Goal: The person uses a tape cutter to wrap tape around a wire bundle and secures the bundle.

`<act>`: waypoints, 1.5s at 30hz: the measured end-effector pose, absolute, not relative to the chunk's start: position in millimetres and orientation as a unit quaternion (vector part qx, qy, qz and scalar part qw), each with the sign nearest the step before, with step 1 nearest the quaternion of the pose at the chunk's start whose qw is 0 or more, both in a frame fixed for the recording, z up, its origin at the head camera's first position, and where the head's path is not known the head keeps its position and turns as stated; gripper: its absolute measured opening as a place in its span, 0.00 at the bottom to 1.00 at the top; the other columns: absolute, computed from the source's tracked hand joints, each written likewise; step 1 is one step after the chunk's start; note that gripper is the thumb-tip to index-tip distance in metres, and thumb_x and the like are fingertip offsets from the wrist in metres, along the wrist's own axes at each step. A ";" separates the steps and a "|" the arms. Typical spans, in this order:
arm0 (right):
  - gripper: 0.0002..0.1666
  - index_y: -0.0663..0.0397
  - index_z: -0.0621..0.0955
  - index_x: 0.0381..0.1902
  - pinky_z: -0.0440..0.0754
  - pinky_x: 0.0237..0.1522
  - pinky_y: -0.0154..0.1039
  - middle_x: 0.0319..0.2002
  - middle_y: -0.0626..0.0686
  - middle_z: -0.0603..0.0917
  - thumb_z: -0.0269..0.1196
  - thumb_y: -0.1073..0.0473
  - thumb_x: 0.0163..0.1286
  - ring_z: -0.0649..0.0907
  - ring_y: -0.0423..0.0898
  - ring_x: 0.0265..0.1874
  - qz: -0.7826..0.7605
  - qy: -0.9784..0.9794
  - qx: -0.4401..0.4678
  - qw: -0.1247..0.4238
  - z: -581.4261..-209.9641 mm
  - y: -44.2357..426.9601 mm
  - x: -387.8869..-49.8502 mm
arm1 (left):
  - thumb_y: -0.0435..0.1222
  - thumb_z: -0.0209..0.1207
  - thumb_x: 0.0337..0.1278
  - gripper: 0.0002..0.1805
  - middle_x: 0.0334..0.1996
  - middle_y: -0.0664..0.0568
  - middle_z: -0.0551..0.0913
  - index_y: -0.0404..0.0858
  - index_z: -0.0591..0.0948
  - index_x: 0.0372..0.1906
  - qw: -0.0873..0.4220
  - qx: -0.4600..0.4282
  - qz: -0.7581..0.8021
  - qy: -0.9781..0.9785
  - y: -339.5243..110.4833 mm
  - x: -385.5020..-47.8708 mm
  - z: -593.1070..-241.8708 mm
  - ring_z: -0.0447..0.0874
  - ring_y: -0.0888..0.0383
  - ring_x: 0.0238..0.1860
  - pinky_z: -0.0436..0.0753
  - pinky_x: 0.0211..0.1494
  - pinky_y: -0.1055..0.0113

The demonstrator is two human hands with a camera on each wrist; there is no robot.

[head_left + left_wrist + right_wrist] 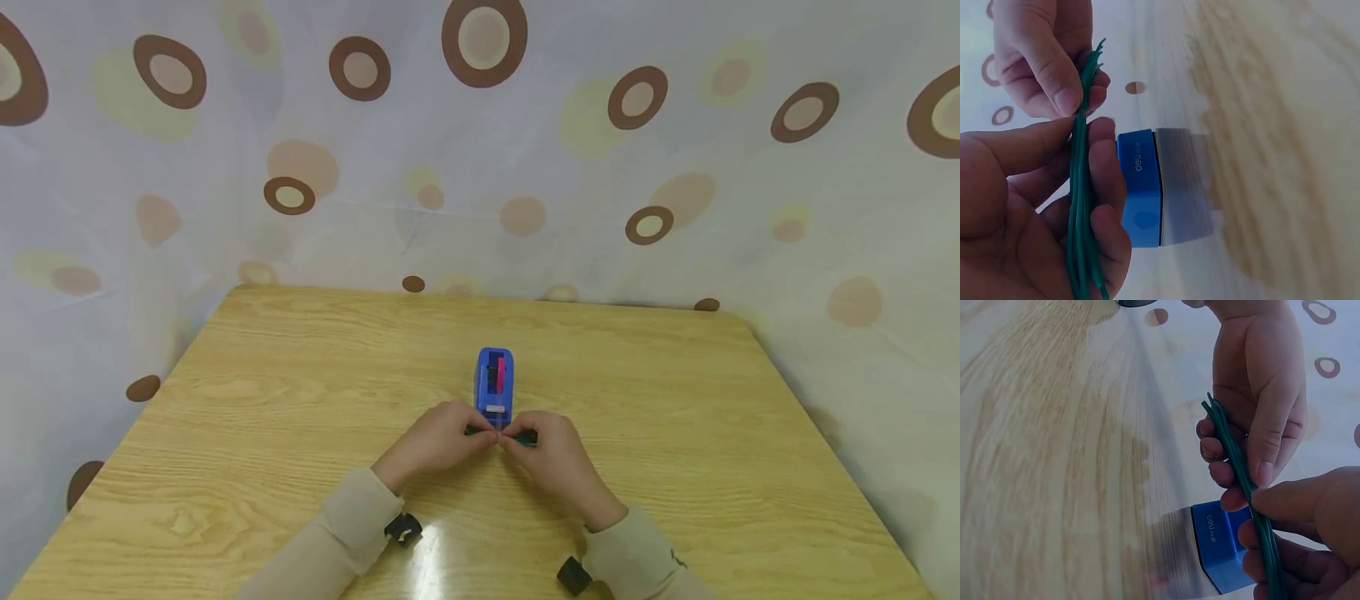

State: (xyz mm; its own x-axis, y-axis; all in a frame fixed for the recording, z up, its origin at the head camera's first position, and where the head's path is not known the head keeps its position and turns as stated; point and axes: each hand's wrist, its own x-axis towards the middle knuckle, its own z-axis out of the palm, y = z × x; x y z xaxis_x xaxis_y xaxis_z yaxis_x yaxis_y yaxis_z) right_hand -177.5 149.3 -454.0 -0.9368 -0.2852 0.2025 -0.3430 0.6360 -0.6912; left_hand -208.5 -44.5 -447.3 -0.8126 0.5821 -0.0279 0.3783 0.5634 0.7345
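Note:
A bundle of thin green wires (pixel 1080 194) runs lengthwise through both hands, held just in front of a blue tape dispenser (pixel 483 396). My left hand (pixel 442 437) grips one half, with thumb and index finger pinching near the bundle's middle. Close beside it, my right hand (pixel 555 454) holds the other half, thumb and fingertips almost meeting the left ones. Loose wire ends stick out past the fingers in both wrist views. From the dispenser's cutter a clear strip of tape (pixel 500 423) seems to reach the fingertips; its end is hidden there.
The dispenser carries a roll with a pink core (pixel 501 375) and stands on a wood-grain table (pixel 337 358). A patterned cloth (pixel 465 167) hangs behind the table and along both sides. Black wrist cameras (pixel 403 529) are strapped at the sleeves.

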 end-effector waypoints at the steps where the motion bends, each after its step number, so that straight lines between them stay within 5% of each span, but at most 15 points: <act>1: 0.06 0.49 0.86 0.27 0.81 0.38 0.39 0.28 0.41 0.85 0.72 0.65 0.61 0.82 0.39 0.32 0.389 -0.903 0.175 0.042 -454.5 149.2 -177.1 | 0.39 0.60 0.68 0.10 0.27 0.58 0.85 0.42 0.90 0.37 0.141 0.277 0.378 0.872 -44.5 -208.9 -447.4 0.72 0.64 0.26 0.72 0.30 0.69; 8: 0.08 0.50 0.86 0.26 0.82 0.37 0.41 0.28 0.42 0.85 0.73 0.67 0.58 0.84 0.41 0.32 0.385 -0.903 0.179 0.067 -456.2 147.1 -175.1 | 0.38 0.57 0.71 0.14 0.20 0.54 0.83 0.40 0.89 0.31 0.178 0.274 0.386 0.863 -45.0 -210.4 -445.1 0.67 0.64 0.19 0.66 0.24 0.70; 19: 0.07 0.50 0.86 0.26 0.82 0.37 0.41 0.28 0.42 0.86 0.74 0.67 0.57 0.84 0.40 0.32 0.383 -0.905 0.170 0.076 -453.8 144.2 -174.4 | 0.39 0.61 0.66 0.10 0.24 0.62 0.84 0.43 0.91 0.32 0.124 0.275 0.361 0.883 -44.7 -210.1 -445.0 0.74 0.65 0.28 0.74 0.33 0.68; 45: 0.04 0.54 0.86 0.31 0.83 0.41 0.43 0.32 0.44 0.86 0.68 0.61 0.66 0.83 0.40 0.35 0.372 -0.910 0.181 -0.025 -442.3 148.5 -186.7 | 0.39 0.68 0.59 0.04 0.33 0.62 0.86 0.46 0.92 0.34 0.086 0.245 0.352 0.899 -41.3 -210.4 -444.1 0.76 0.65 0.34 0.77 0.38 0.68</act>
